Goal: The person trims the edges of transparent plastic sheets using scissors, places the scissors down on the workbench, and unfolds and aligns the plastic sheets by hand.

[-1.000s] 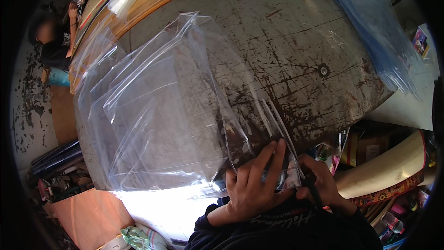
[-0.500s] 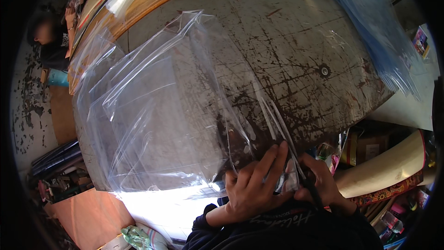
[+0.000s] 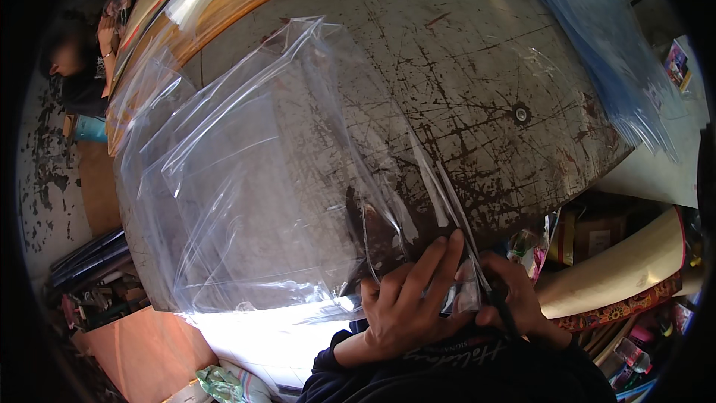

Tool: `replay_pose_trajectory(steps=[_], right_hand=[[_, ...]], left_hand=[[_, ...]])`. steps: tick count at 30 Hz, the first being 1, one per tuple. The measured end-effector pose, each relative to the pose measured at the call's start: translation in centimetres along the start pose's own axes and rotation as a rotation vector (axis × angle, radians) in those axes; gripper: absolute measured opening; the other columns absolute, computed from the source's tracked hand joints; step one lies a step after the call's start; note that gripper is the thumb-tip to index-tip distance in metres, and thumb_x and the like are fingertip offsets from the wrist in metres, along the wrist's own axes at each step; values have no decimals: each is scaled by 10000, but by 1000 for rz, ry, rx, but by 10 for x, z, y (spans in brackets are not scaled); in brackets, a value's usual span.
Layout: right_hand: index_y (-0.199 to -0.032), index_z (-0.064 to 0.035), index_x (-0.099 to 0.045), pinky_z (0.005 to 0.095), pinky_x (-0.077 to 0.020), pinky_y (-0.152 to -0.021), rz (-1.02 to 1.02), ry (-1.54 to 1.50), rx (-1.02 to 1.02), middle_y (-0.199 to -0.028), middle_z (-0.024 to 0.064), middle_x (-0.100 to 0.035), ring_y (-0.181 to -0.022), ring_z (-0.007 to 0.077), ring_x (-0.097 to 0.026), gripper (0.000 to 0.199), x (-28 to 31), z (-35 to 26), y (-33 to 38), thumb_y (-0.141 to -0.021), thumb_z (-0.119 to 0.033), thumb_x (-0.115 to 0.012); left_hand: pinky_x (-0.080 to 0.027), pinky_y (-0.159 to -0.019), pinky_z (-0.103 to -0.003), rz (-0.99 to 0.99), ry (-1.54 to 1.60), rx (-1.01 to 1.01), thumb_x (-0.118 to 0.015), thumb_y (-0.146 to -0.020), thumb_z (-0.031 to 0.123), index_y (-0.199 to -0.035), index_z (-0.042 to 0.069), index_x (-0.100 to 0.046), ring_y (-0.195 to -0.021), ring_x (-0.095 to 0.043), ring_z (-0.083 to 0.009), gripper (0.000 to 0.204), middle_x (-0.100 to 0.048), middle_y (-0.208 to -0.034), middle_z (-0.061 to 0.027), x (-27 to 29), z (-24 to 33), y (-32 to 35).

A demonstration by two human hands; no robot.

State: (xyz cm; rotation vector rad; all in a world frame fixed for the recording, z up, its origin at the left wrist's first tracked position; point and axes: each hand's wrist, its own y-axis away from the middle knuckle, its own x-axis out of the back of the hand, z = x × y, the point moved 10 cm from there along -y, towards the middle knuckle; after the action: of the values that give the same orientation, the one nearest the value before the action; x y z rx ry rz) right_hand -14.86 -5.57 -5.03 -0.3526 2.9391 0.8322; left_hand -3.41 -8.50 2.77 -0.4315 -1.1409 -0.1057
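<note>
A large clear plastic sheet lies crumpled over the left part of a worn, scratched metal table. My left hand presses flat with spread fingers on the sheet's near corner at the table's front edge. My right hand sits just to its right, closed around a thin dark tool that touches the same corner of plastic. Both sleeves are dark.
A stack of blue-tinted plastic sheets lies at the table's far right. A wooden beam runs along the far edge. Another person sits at far left. Cardboard rolls and clutter fill the floor at right.
My left hand's fingers have slid a little forward over the plastic corner. The sheet and my right hand stay almost where they were.
</note>
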Motion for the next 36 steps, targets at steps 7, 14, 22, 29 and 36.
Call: replay_pose_trajectory(steps=[7,14,22,29,36], right_hand=[[-1101,-27,-513,204,-358,-548,32,30,32,-707,-21,-482,-628,50,-449,767,2,-11,-1,-546,-432,-854],[-1087,-17,-539,199,-359,-535,36,99,-5,-720,-17,-500,-623,49,-459,813,3,-8,-1,-491,-463,-867],[-1112,-43,-524,212,-375,-549,-17,19,-51,-709,-6,-513,-626,51,-472,769,0,4,-1,-533,-422,-860],[-1117,-20,-487,239,-385,-538,-22,169,14,-689,16,-502,-603,76,-476,796,-2,-10,-6,-553,-456,-842],[-1089,-14,-503,225,-372,-524,-13,125,84,-685,-2,-497,-587,64,-462,794,-3,-7,-6,-535,-466,-848]], left_hand=[[-332,-756,-305,-41,17,-71,-632,-589,450,-1129,153,-646,-806,-438,-134,616,-554,-1042,26,1,5,-1],[-290,-671,-287,-15,38,-32,-481,-765,573,-1175,186,-615,-767,-423,-86,580,-554,-1116,84,3,3,0],[-274,-650,-281,22,41,52,-555,-621,444,-1170,170,-622,-723,-421,-97,617,-572,-1073,77,1,-2,-3],[-276,-649,-274,37,34,29,-540,-650,451,-1155,173,-632,-693,-418,-84,584,-578,-1054,88,2,-2,-3],[-278,-646,-267,35,56,24,-530,-677,461,-1157,173,-630,-685,-421,-69,568,-576,-1069,95,5,0,-5]])
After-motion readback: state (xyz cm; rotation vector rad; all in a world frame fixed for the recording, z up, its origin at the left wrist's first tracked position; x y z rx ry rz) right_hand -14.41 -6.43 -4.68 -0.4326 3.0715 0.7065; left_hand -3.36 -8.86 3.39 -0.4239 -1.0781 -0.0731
